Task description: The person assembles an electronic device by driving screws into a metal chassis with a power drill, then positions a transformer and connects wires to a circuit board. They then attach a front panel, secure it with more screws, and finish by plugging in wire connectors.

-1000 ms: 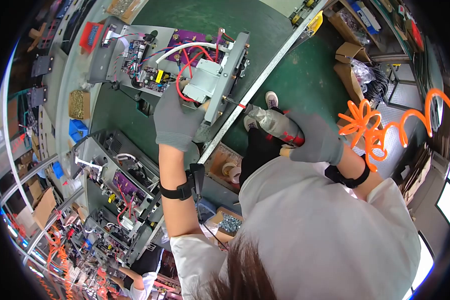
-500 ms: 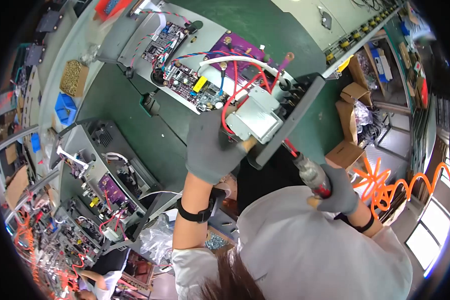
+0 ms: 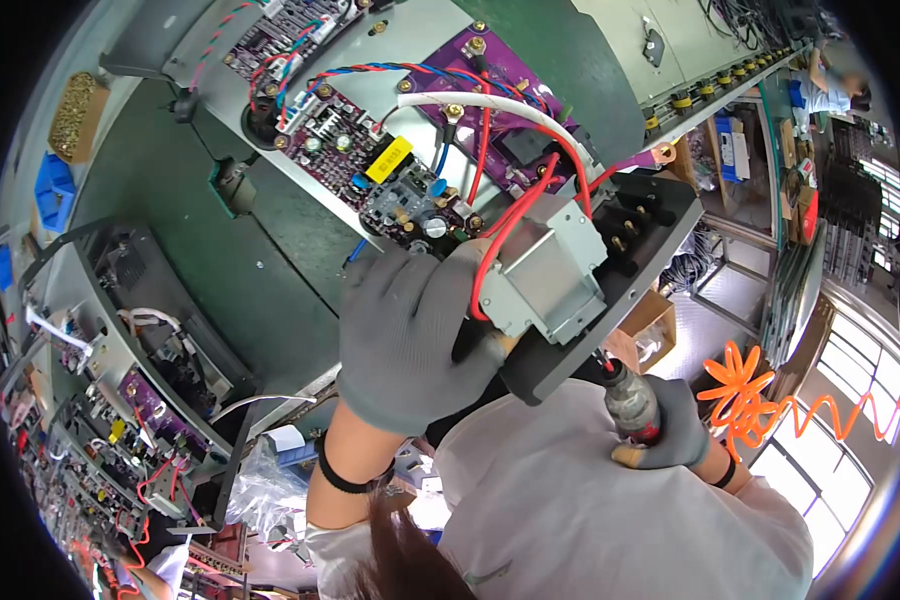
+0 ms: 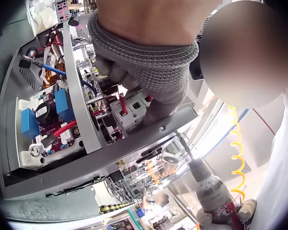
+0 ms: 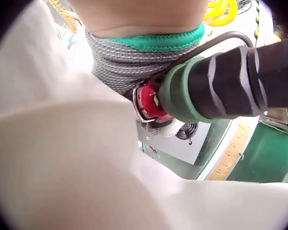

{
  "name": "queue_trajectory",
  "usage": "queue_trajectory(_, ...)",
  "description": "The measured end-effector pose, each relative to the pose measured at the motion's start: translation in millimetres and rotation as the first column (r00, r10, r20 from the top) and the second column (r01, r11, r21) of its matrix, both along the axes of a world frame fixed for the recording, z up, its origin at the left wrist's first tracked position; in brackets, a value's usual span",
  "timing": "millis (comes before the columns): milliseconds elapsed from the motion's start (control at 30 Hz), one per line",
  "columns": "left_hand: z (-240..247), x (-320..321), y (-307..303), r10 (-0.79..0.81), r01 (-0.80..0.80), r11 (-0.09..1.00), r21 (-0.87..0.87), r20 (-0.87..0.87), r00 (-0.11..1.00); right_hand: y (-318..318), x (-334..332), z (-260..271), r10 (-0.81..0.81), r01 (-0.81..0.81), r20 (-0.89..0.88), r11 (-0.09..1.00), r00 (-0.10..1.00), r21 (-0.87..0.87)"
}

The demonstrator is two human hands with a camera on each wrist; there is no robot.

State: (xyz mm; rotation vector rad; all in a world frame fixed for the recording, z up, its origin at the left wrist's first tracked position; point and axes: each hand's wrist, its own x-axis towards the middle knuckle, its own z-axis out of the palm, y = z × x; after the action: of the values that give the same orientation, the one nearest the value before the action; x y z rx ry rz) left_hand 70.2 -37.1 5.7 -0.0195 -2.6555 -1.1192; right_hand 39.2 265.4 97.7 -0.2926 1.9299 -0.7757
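Note:
In the head view, the gloved left hand [image 3: 410, 335] grips the device near its silver metal bracket [image 3: 550, 270], beside red cables and the dark end panel [image 3: 620, 290]. Purple circuit boards [image 3: 490, 100] are mounted on the grey chassis. The gloved right hand [image 3: 675, 425] is wrapped round a taped power screwdriver [image 3: 632, 402], whose tip points at the panel's outer face; contact there cannot be told. The left wrist view shows the screwdriver [image 4: 213, 191] outside the panel edge [image 4: 101, 155], and blue components [image 4: 65, 105] inside. In the right wrist view the tool's red part [image 5: 151, 101] sits under the right hand [image 5: 129, 64].
More opened devices [image 3: 160, 350] stand along the green bench [image 3: 270, 300] at the left. A blue bin [image 3: 55, 190] and a box of brass-coloured parts [image 3: 78, 115] lie at upper left. An orange coiled hose [image 3: 750, 400] hangs at the right, near a cardboard box [image 3: 650, 325].
The device appears larger and further right and lower in the head view, with the left hand still on it. The right hand and screwdriver have shifted right and down beside the panel.

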Motion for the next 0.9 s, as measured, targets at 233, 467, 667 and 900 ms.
queue_trajectory(233, 6.8, -2.2, -2.0, -0.024, 0.024, 1.0, 0.016, 0.015, 1.0, -6.2, 0.0, 14.8, -0.014, 0.011, 0.024, 0.993, 1.0, 0.115)
queue_trajectory(467, 6.2, -0.6, -0.1, -0.037, 0.036, 0.999, 0.034, 0.03, 0.999, -7.5, 5.3, 10.2, -0.059, 0.057, 0.033, 0.996, 0.998, 0.072)
queue_trajectory(667, 7.3, -2.1, -2.7, -0.058, 0.058, 0.998, -0.029, -0.023, 0.998, -12.8, 14.6, 1.0, -0.066, 0.07, -0.071, 0.996, 0.995, 0.059)
queue_trajectory(900, 11.1, -1.8, -0.5, -0.054, 0.049, 0.996, -0.071, -0.079, 0.995, -5.7, 18.4, -6.4, -0.1, 0.105, -0.119, 0.994, 0.988, 0.035)
